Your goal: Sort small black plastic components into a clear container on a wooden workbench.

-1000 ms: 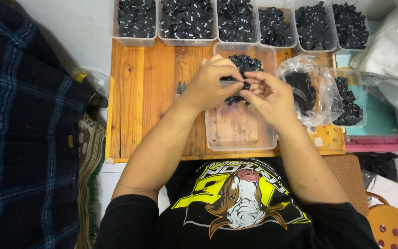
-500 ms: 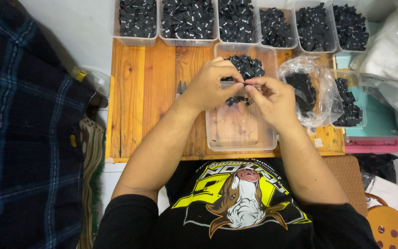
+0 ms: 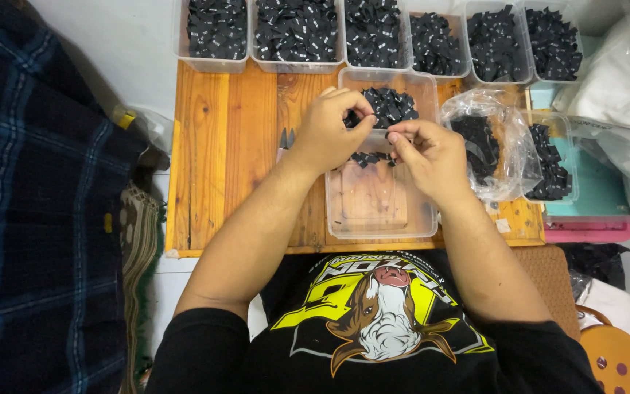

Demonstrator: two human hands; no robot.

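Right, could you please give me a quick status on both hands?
Left hand and right hand pinching small black pieces. Above clear plastic tray. Nothing in the way.

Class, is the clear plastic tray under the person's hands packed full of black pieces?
No: the clear plastic tray holds black pieces only at its far end.

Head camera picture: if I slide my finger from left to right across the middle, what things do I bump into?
Dark blue plaid cloth → bare orange wooden board → left hand → right hand → crinkly clear plastic bag of black pieces → teal tray.
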